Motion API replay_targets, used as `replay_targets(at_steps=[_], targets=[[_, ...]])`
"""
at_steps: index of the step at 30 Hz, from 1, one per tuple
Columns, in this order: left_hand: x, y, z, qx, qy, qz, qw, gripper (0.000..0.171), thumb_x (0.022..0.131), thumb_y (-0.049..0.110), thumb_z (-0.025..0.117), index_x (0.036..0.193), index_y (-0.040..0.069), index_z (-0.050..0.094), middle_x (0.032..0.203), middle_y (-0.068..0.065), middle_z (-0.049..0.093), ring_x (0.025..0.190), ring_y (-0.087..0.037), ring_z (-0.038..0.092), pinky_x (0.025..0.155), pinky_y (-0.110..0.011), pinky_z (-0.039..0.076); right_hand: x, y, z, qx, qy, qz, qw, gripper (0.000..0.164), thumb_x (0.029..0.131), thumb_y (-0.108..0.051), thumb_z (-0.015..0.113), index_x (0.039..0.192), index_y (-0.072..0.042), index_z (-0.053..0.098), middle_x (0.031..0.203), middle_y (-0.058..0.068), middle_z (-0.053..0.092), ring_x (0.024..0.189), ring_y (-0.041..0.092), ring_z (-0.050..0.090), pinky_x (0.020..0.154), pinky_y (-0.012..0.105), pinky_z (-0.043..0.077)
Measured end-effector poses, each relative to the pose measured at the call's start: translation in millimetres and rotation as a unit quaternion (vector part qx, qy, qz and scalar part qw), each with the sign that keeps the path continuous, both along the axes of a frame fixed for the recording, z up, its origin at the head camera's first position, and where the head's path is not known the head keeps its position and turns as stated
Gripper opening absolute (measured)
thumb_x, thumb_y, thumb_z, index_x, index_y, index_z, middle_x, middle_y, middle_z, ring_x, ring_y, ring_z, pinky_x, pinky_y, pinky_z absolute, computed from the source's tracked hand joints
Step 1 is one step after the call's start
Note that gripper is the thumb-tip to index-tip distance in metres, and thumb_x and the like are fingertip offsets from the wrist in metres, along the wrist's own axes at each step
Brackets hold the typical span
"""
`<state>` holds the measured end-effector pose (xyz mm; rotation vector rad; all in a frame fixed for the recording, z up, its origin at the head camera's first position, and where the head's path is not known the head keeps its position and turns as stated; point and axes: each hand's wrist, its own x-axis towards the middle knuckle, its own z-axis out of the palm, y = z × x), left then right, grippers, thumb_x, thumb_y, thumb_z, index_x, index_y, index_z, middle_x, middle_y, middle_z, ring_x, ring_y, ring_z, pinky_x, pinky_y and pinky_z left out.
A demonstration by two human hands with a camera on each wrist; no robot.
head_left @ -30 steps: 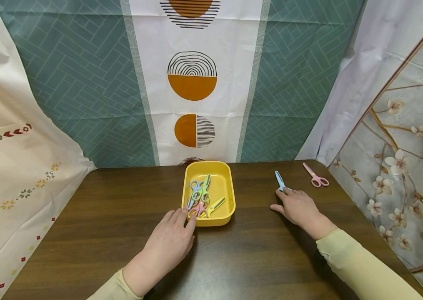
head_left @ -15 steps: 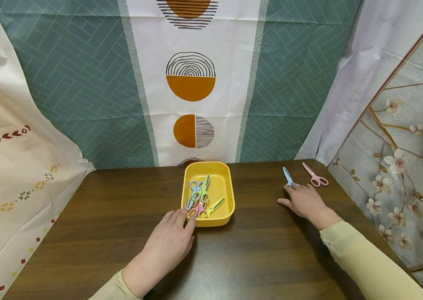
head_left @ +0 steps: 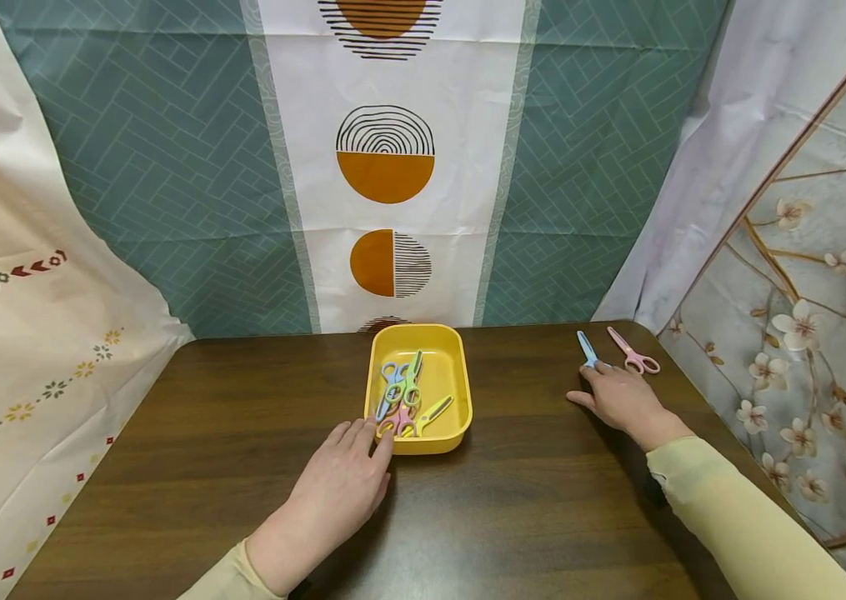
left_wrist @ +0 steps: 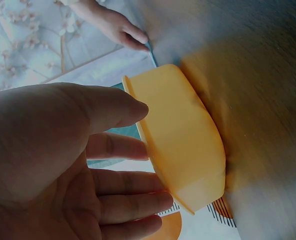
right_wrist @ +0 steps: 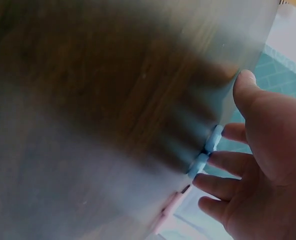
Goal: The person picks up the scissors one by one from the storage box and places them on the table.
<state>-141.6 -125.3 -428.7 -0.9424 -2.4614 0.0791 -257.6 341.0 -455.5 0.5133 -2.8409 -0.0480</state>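
My left hand (head_left: 336,479) rests its extended fingers at the near left rim of a yellow plastic tray (head_left: 439,358). In the left wrist view its thumb and fingers lie along the tray's rim, uncurled. On the right, the fingertips of my right hand (head_left: 623,402) touch the handle end of a pair of blue scissors (head_left: 586,348) lying flat on the table. Its fingers stay extended, and the right wrist view shows them against the blue handles (right_wrist: 214,138). Pink scissors (head_left: 631,353) lie just right of the blue pair, blades pointing away, roughly alongside it.
Inside the tray lie several scissors, among them a green pair (head_left: 412,379), a blue pair (head_left: 385,403) and a yellow pair (head_left: 434,410). The dark wooden table (head_left: 242,400) ends at a patterned curtain (head_left: 205,183) behind, with a floral cloth (head_left: 805,375) at the right.
My right hand has slid the blue scissors to the right and slightly away, up close to the pink pair. My left hand and the tray have stayed in place.
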Motion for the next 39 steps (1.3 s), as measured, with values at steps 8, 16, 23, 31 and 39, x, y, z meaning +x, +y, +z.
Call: replay_targets(at_steps=[8,16,23,31,39], targets=[[0.4,-1,-1.2,0.000,0.006,-0.001,1.0000,0.053,0.082,0.024,0.092,0.124,-0.002,0.072,0.118,-0.029,0.073,0.110,-0.043,0.075,0.101,-0.054,0.058,-4.7,5,1.6,0.004,-0.021,-0.011,1.000,0.051,0.105,-0.041,0.076,0.124,0.006,0.067,0.120,0.029,0.071,0.105,0.053,0.073,0.094,0.072,0.054],[0.6,0,-0.3,0.001,0.005,-0.001,1.0000,0.052,0.083,0.024,0.092,0.123,-0.001,0.072,0.119,-0.028,0.073,0.111,-0.042,0.075,0.102,-0.054,0.058,-7.4,11,5.4,0.009,-0.037,-0.008,0.999,0.054,0.107,-0.040,0.073,0.131,0.008,0.067,0.130,0.034,0.069,0.116,0.052,0.071,0.100,0.070,0.053],[0.9,0,0.2,-0.003,0.008,0.000,1.0000,0.052,0.083,0.025,0.092,0.123,-0.001,0.072,0.120,-0.028,0.073,0.110,-0.042,0.075,0.103,-0.053,0.058,-10.1,16,3.2,0.006,-0.044,-0.010,0.999,0.059,0.107,-0.042,0.072,0.135,0.009,0.066,0.134,0.035,0.067,0.120,0.053,0.069,0.103,0.070,0.052],[0.9,1,0.4,-0.004,0.006,0.002,1.0000,0.052,0.083,0.025,0.093,0.123,-0.001,0.072,0.121,-0.028,0.073,0.111,-0.042,0.075,0.102,-0.053,0.058,-14.0,19,0.2,0.001,-0.050,-0.015,0.999,0.059,0.108,-0.043,0.071,0.136,0.009,0.066,0.137,0.034,0.067,0.123,0.053,0.068,0.103,0.070,0.052],[1.4,1,0.1,-0.006,0.003,0.005,1.0000,0.052,0.084,0.025,0.092,0.124,-0.001,0.072,0.121,-0.028,0.073,0.111,-0.042,0.075,0.103,-0.053,0.058,-14.9,21,-0.7,0.000,-0.050,-0.020,0.999,0.058,0.108,-0.043,0.071,0.137,0.008,0.066,0.137,0.033,0.067,0.122,0.054,0.068,0.105,0.072,0.050]])
